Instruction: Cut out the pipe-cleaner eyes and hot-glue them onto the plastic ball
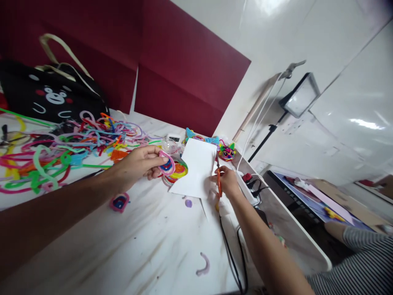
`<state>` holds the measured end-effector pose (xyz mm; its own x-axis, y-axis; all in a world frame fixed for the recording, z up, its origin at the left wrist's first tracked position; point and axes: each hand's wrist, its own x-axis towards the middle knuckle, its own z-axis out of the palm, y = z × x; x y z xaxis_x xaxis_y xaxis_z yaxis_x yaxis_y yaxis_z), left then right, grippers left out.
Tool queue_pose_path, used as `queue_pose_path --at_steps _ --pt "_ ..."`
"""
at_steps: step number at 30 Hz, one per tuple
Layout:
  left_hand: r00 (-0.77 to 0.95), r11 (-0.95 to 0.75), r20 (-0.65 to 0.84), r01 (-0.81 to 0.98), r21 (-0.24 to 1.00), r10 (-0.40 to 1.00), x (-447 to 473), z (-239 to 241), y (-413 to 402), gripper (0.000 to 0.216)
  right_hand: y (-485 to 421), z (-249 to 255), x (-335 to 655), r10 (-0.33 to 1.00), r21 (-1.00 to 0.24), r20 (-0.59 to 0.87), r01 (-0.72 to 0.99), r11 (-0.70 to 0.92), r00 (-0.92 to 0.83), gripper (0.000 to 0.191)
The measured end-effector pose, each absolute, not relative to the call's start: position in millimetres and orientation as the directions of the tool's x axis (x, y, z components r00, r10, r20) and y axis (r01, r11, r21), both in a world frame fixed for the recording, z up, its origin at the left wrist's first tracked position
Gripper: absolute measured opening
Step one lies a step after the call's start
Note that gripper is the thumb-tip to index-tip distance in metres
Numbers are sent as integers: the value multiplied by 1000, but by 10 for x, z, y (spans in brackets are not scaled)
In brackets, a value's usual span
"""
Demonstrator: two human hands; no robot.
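Between the thumb and fingers of my left hand (145, 162) is a pink-rimmed pipe cleaner piece (167, 164) with blue and red inside. A similar pink and blue pipe cleaner piece (119, 202) lies on the table below that wrist. My right hand (226, 180) is closed around orange-handled scissors (219, 180), their dark blades pointing away from me beside the right edge of a white sheet of paper (198, 168). The sheet lies between my hands, with a curved cut in its left side. Next to that curve is a coiled orange, yellow and green piece (179, 171).
Tangled coloured pipe cleaners (76, 151) spread across the left, before a black bag (52, 92). A colourful animal face (227, 151) sits at the back. Black cables (229, 250) and a power strip (250, 188) run along the right. A co-worker's striped sleeve (362, 258) shows lower right.
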<state>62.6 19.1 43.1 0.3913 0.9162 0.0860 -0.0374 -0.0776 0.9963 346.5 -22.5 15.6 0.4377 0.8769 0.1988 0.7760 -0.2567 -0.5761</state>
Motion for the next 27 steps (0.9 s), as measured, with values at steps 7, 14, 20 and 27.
queue_pose_path --at_steps 7,14,20,27 --pt "364 17 -24 20 1000 931 430 118 229 34 -593 339 3384 907 -429 244 877 -216 343 18" --pt "367 110 -86 -44 993 926 333 -61 293 30 -872 107 2795 995 -294 -69 952 -86 69 32" --pt "405 174 -129 -76 982 905 379 -138 237 32 -834 -50 2518 991 -193 -135 980 -44 18 38" --pt "461 235 -172 -81 969 871 427 -227 180 41 -933 39 2400 996 -167 -89 986 10 -25 20"
